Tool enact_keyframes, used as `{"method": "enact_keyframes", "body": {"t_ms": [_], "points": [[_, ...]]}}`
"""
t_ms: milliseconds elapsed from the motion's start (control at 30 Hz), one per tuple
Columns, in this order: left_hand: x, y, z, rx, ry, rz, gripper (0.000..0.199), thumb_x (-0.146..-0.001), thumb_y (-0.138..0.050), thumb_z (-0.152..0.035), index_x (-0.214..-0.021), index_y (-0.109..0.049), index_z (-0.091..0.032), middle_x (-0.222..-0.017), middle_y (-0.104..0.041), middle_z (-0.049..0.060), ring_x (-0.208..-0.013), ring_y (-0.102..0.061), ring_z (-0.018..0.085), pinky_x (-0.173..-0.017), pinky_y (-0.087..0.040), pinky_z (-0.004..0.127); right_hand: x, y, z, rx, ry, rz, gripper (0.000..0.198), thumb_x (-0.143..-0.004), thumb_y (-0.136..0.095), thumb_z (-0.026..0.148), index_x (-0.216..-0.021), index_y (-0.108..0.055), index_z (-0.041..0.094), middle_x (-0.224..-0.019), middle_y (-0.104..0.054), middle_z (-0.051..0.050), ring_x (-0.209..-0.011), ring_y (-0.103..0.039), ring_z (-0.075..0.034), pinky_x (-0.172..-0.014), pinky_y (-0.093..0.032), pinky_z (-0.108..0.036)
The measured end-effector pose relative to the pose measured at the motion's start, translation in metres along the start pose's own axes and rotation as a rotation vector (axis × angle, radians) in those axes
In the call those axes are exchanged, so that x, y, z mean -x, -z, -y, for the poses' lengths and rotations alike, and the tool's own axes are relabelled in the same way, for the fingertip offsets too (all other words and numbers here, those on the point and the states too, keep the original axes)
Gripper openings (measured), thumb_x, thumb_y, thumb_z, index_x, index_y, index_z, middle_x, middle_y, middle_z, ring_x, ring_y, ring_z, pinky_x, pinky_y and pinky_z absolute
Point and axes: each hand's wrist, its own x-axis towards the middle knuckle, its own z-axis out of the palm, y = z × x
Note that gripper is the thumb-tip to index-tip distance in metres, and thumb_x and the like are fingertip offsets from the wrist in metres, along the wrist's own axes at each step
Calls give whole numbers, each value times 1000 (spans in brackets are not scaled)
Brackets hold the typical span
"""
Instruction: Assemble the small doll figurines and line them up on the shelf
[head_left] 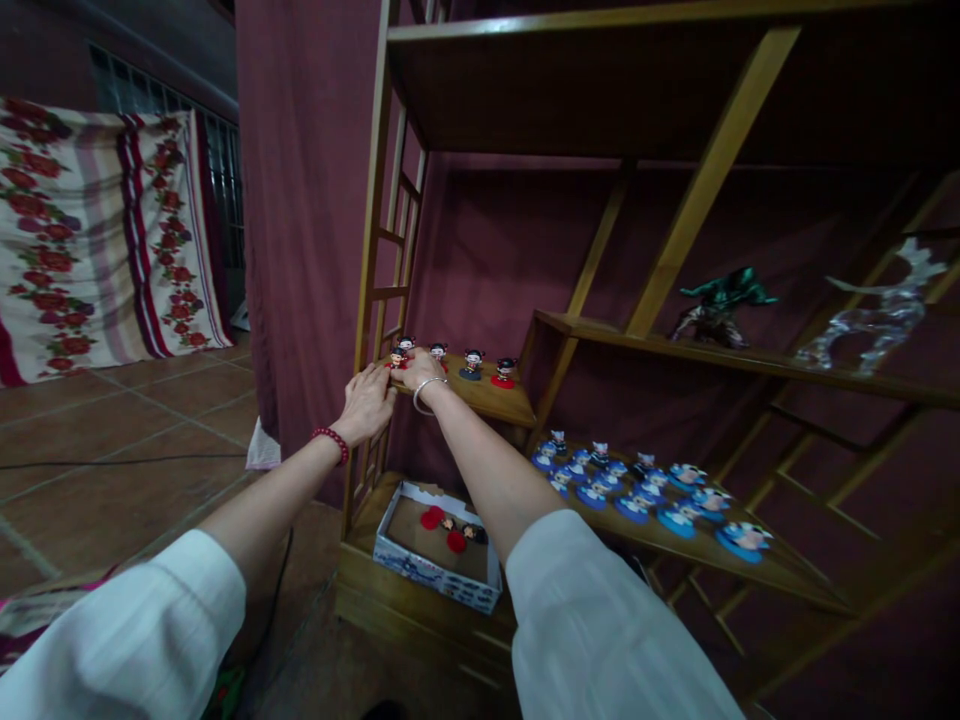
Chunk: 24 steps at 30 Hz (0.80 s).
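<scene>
Pale sleeves [615, 610] lay nearest, with both bare forearms stretched forward to a small shelf [510, 403]. On the left wrist was a red bracelet [337, 440]; on the right, a silver bangle [417, 397]. The left hand [367, 405] was at the shelf's front left corner, its fingers close together; whether they held anything, I could not tell. The right hand [421, 371] was just beside it, fingertips at the front doll [398, 357]; whether they pinched it or only touched it, I could not tell. That doll was at the shelf's left end, with a rear doll [406, 343] just behind it. Three more dolls [472, 362] stood in a row to the right, the last on a red base. Below, an open box [435, 580] sat on a ledge [405, 598], with lying dolls [448, 523] inside. To its right, a lower shelf [795, 577] bore many blue-based figures [593, 490]; above, a green figure [727, 292] and a clear deer [877, 312] shared a higher shelf [787, 367]. A curtain [300, 220] hung at left.
</scene>
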Motion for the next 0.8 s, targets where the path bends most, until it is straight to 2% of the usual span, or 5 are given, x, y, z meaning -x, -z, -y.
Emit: {"method": "enact_keyframes", "body": {"t_ms": [367,800], "points": [[-3,3,0,-44,1,4,39,-85,-31,-33,-117,-48,-18,-129,-48,9,-121,-38,23,-97,-28,42,-6,-6,-8,-56,14,9,39,-60,-70,33,-97,-59,23,-95,-66,-1,-84,-61,-15,-73,-46,-24],[4,8,-13,-59,26,-3,40,-85,-31,-33,-120,-44,-18,-129,-46,10,-123,-34,24,-98,-25,43,0,-4,-6,29,35,-6,40,-64,-65,40,-100,-58,24,-99,-66,-3,-90,-61,-18,-74,-47,-26]]}}
